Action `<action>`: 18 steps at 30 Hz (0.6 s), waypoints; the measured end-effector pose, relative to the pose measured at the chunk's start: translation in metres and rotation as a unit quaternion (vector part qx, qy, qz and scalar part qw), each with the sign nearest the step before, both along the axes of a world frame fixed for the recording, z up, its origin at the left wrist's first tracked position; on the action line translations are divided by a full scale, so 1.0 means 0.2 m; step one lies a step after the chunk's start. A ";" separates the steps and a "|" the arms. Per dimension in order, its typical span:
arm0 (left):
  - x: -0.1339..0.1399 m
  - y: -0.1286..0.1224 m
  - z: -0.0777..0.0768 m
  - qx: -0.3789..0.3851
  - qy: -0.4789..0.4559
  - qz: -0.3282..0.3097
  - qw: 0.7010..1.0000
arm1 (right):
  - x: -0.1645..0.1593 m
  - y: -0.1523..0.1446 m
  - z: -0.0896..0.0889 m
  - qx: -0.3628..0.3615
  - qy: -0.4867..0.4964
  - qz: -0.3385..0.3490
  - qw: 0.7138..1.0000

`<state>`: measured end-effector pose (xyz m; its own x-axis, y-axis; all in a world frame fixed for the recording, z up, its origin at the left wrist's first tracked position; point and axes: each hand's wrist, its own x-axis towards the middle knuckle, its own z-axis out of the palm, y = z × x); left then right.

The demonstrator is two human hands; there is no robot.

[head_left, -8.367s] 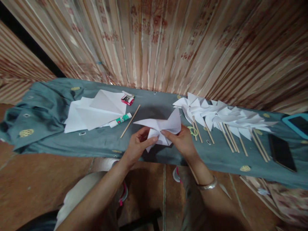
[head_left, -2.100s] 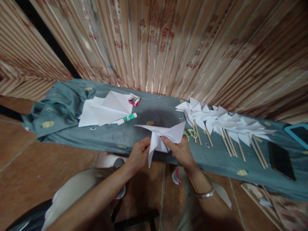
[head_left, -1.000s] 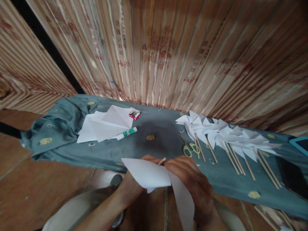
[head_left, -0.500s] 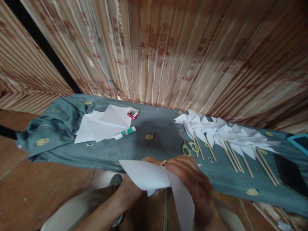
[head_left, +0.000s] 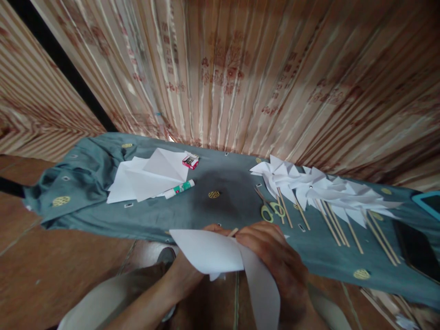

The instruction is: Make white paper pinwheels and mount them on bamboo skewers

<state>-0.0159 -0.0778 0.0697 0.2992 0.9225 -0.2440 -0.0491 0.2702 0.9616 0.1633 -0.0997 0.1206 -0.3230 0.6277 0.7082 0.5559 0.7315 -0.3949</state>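
Observation:
A white paper pinwheel (head_left: 208,250) is held close in front of me, with one blade hanging toward my lap. My left hand (head_left: 189,266) is behind and under it, mostly covered by the paper, with only some fingers showing at the top edge. Curled over the pinwheel's right side, my right hand (head_left: 271,252) is closed on it. The tip of a wooden stick (head_left: 233,232) pokes out by the right fingertips; the rest of the stick is hidden. Scissors (head_left: 271,211) with yellow-green handles lie on the cloth beyond my right hand.
On the grey-green cloth (head_left: 223,215), white paper sheets (head_left: 137,181), a glue stick (head_left: 180,189) and a small red box (head_left: 190,160) lie at left. Several finished pinwheels (head_left: 319,188) on sticks overlap at right. Past them are a dark phone (head_left: 417,247) and a blue-edged device (head_left: 428,201).
Almost nothing differs. The hands and pinwheel keep nearly the same pose, with the right hand and hanging blade a touch farther right; the view has shifted slightly.

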 end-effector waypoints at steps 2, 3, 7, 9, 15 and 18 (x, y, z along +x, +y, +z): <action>0.01 0.01 0.02 -0.045 -0.060 -0.003 0.997 | 0.00 0.00 0.00 -0.002 0.003 0.003 1.000; 0.02 0.01 0.03 -0.064 -0.079 -0.002 0.995 | 0.00 0.00 -0.01 -0.004 0.006 0.005 1.000; 0.02 0.01 0.06 -0.102 -0.098 0.015 0.990 | 0.00 0.00 -0.01 -0.004 0.009 0.005 1.000; 0.02 0.01 0.07 -0.114 -0.109 0.017 0.987 | 0.00 0.00 -0.01 -0.010 0.007 0.008 1.000; 0.03 -0.01 0.08 -0.143 -0.140 0.050 0.978 | -0.01 0.00 0.00 -0.017 0.018 0.007 1.000; 0.03 -0.02 0.06 -0.113 -0.111 0.044 0.986 | -0.02 0.00 0.01 -0.021 0.016 0.001 1.000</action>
